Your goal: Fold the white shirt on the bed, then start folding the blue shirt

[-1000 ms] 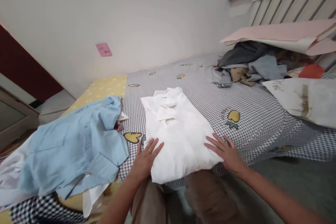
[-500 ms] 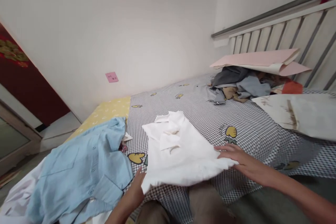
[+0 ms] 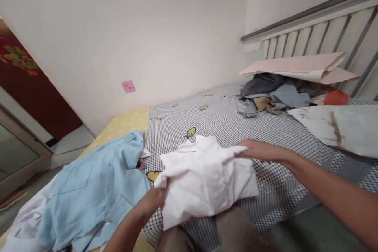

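At the near edge of the bed (image 3: 236,122), down at 6 o'clock, the white shirt (image 3: 206,181) is the centre of the action. It is a folded bundle, plain white, soft and creased, with a collar piece poking out of its far side toward 12 o'clock. The left hand (image 3: 153,201) has it at 7 o'clock, fingers curled tight on the near left corner and cloth bunched in the grip. The right hand (image 3: 256,150) comes in from 3 o'clock, fingers long and closed on the far right edge. The shirt hangs between the two hands over the black-and-white checked sheet. Just beside it at 8 o'clock sprawls a light blue shirt (image 3: 97,189), unfolded. Well apart at 2 o'clock, a heap of clothes (image 3: 271,92) lies by the headboard.
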A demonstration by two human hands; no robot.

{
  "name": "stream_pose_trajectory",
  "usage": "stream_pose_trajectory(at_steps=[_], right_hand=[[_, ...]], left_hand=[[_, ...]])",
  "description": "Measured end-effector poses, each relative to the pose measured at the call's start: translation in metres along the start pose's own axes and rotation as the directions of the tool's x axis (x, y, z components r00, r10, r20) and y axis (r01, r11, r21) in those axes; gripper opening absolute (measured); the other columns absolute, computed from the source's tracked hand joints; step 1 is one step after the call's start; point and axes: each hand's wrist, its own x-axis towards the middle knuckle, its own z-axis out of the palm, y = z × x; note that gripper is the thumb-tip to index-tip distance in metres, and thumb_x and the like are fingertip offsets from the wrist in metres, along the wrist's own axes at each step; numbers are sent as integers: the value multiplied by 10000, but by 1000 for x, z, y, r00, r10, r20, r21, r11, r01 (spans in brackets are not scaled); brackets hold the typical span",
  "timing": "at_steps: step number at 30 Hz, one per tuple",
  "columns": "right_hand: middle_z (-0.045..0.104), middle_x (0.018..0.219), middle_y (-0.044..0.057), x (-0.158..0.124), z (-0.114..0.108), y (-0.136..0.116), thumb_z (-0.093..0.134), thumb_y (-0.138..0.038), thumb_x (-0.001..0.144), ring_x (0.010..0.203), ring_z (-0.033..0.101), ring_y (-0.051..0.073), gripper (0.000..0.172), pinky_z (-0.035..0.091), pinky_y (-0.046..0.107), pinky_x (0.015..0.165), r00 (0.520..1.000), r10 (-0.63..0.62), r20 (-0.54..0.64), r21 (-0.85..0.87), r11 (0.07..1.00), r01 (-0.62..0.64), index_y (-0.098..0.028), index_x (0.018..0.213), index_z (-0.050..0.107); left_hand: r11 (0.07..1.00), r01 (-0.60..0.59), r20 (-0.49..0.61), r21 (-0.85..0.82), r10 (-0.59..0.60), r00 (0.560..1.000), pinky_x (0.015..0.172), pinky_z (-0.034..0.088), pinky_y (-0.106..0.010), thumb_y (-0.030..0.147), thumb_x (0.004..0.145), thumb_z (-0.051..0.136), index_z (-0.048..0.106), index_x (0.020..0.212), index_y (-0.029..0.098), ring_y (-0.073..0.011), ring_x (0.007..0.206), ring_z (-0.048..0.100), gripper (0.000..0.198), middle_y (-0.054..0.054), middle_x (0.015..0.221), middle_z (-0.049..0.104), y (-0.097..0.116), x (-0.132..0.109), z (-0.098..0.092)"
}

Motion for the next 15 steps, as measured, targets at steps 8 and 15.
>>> stream_pose_trajectory(at_steps=[8, 15], right_hand=[[673, 1348, 102, 130, 2, 26, 644, -298, 852, 1227, 604, 336, 529, 342, 582, 1082, 773, 88, -628, -333, 868, -369, -282, 1378, 594], [492, 1562, 100, 125, 71, 34, 415, -419, 1023, 1405, 443, 346, 493, 217, 691, 1143, 701, -295, -649, -543, 825, -155, -362, 1510, 468]], left_hand=[[887, 309, 191, -344, -256, 948, 1049, 537, -477, 760, 936, 174, 569, 1403, 168, -277, 1159, 710, 851, -162, 1268, 736, 24, 112, 9], [844, 368, 266, -390, -279, 923, 1099, 492, -505, 850, 871, 159, 544, 1450, 218, -291, 1243, 664, 939, -149, 1347, 698, -6, 92, -1]])
